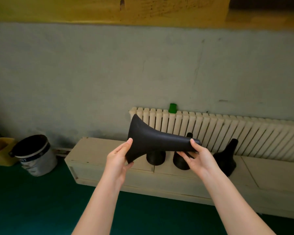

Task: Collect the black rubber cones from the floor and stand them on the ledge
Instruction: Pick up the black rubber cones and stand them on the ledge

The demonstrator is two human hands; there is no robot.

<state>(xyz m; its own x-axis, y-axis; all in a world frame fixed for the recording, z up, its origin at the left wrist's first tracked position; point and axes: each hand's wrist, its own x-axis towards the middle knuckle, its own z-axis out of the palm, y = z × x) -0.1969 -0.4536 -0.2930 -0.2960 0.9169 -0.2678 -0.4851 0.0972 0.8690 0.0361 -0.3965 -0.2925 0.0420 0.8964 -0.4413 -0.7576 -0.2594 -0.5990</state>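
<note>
Both hands hold a matte black rubber cone (153, 141) sideways above the ledge (109, 160): left hand (119, 158) fingers clamped on its wide flared base, right hand (197, 156) fingers clamped on its narrow tip. Three more black cones (225, 160) stand on the ledge behind.

One black rubber cone (153, 141) is up in the air, lying sideways above the ledge (109, 160), wide flared base to the left and narrow tip to the right. Its skin is matte and smooth, the flare curling out like a trumpet bell. The left hand (119, 158) pinches the base rim, the right hand (198, 156) grips the tip. Three more black cones are on the pale ledge: the left cone (156, 157) and the middle cone (181, 162) are upright and mostly hidden, while the right cone (227, 156) stands tip up, its base slumped towards the front edge.
</note>
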